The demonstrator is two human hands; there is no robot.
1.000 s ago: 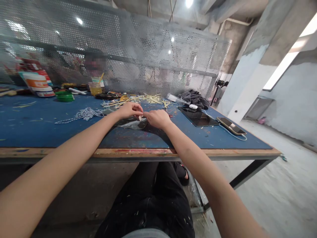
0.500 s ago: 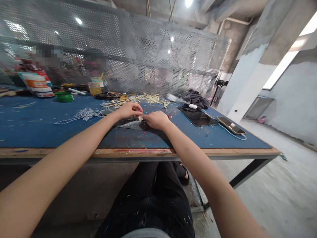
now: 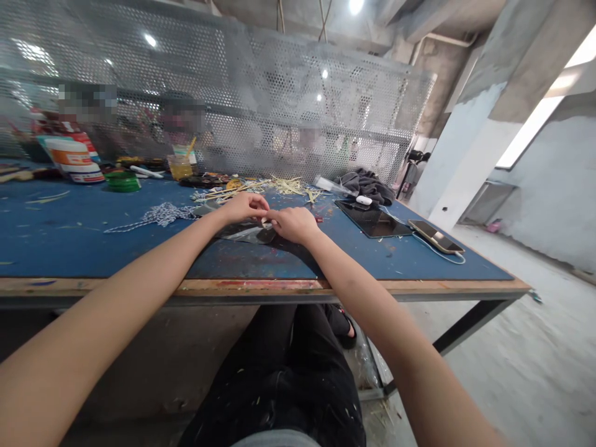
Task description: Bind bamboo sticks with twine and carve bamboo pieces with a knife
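Observation:
My left hand (image 3: pixel 245 207) and my right hand (image 3: pixel 294 224) meet over the blue table, fingertips close together. Between them is a small pale piece (image 3: pixel 266 223), too small to name and partly covered by the fingers. The thumb and forefinger of my left hand pinch at it from the left. My right hand is closed, its fingers pressed on the piece from the right. Below the hands lies a clear plastic sheet (image 3: pixel 242 234) with a dark patch by my right fingers. A bundle of blue-and-white cord (image 3: pixel 165 214) rests to the left.
Yellow straw-like strips (image 3: pixel 286 184) lie behind my hands. A tablet (image 3: pixel 372 218), a phone (image 3: pixel 435 236) with a white cable and dark cloth (image 3: pixel 367 185) are on the right. At the left stand a white-orange tub (image 3: pixel 74 161), a green roll (image 3: pixel 121 181) and a cup of yellow liquid (image 3: pixel 179 167).
My right fingers have shifted slightly over the small pale piece, so less of it shows. My left hand stays almost where it was.

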